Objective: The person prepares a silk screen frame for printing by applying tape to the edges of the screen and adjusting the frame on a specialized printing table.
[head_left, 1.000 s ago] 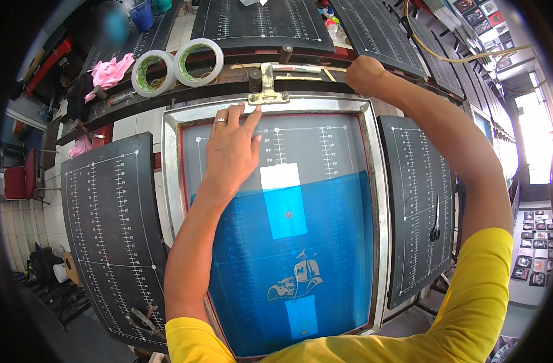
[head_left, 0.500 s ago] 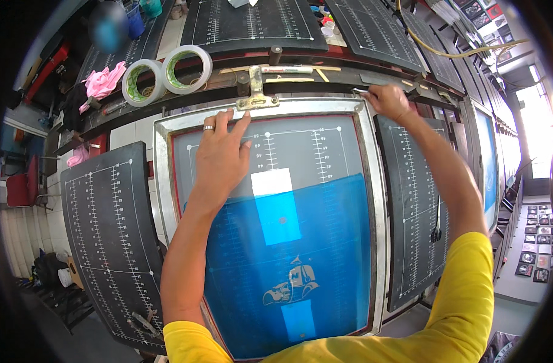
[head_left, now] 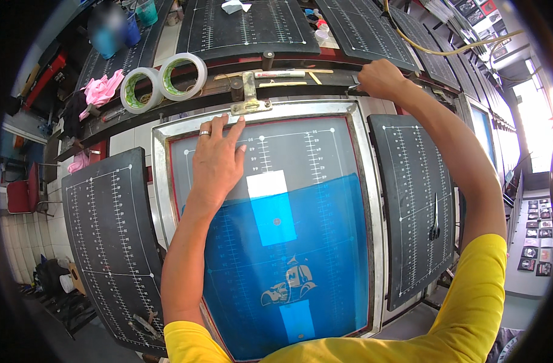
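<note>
A screen-printing screen [head_left: 240, 145] in a metal frame lies in front of me, its mesh partly blue, with a small car-shaped design [head_left: 290, 285]. My left hand [head_left: 219, 160], with a ring on one finger, rests open on it, fingertips at the top of the frame beside the metal hinge bracket [head_left: 251, 104]. My right hand [head_left: 380, 78] is stretched out above the dark rail, beyond the frame's upper right corner. Its fingers are curled, and a small metal tool [head_left: 353, 88] pokes out of them; its exact kind is hidden.
Black printing boards [head_left: 110, 248] with white rulers stand left, right and beyond. Scissors [head_left: 435, 221] lie on the right board. Two tape rolls [head_left: 182, 77], a marker [head_left: 279, 74] and thin sticks rest along the rail [head_left: 312, 91]. A pink cloth [head_left: 103, 89] sits further left.
My right hand has moved away from me, from near the frame's corner to over the rail, its elbow swinging outward. My left hand stays on the frame. The view has shifted slightly.
</note>
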{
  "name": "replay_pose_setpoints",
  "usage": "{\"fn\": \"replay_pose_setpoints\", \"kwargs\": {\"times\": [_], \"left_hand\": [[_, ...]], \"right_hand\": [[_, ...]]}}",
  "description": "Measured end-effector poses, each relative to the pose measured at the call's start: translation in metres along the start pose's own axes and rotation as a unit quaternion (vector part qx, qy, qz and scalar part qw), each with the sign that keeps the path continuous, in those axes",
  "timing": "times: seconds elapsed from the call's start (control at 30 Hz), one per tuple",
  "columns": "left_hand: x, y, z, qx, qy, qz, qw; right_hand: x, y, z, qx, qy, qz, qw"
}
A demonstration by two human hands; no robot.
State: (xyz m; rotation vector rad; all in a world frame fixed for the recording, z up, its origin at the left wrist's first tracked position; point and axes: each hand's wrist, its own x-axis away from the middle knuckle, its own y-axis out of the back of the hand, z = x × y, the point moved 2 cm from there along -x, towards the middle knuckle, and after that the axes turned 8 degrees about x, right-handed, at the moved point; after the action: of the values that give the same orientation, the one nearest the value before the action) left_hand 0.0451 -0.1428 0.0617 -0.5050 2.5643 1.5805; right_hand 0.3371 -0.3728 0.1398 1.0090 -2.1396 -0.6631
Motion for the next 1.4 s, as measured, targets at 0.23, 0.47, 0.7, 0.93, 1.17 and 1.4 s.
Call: {"fn": "replay_pose_setpoints", "kwargs": {"times": [0.23,0.47,0.7,0.93,1.17,1.4], "left_hand": [[0.001,-0.001,0.001,0.012,-0.004,-0.007,1.0],[0.002,-0.001,0.002,0.009,0.003,-0.006,1.0],[0.001,-0.001,0.002,0.006,-0.004,-0.009,1.0],[0.0,-0.001,0.001,0.002,0.004,-0.004,1.0],[0.001,0.0,0.0,0.02,0.007,-0.01,1.0],[0.002,0.0,0.004,0.001,0.008,-0.007,1.0]], "right_hand": [[-0.02,0.02,0.007,0.042,0.043,0.04,0.997],[-0.034,0.036,0.023,0.071,0.068,0.054,0.994],[-0.054,0.029,0.04,0.11,0.055,0.096,0.988],[-0.072,0.029,0.053,0.114,0.026,0.143,0.983],[-0.06,0.042,0.048,0.13,0.07,0.107,0.983],[-0.089,0.019,0.054,0.104,0.012,0.148,0.983]]}}
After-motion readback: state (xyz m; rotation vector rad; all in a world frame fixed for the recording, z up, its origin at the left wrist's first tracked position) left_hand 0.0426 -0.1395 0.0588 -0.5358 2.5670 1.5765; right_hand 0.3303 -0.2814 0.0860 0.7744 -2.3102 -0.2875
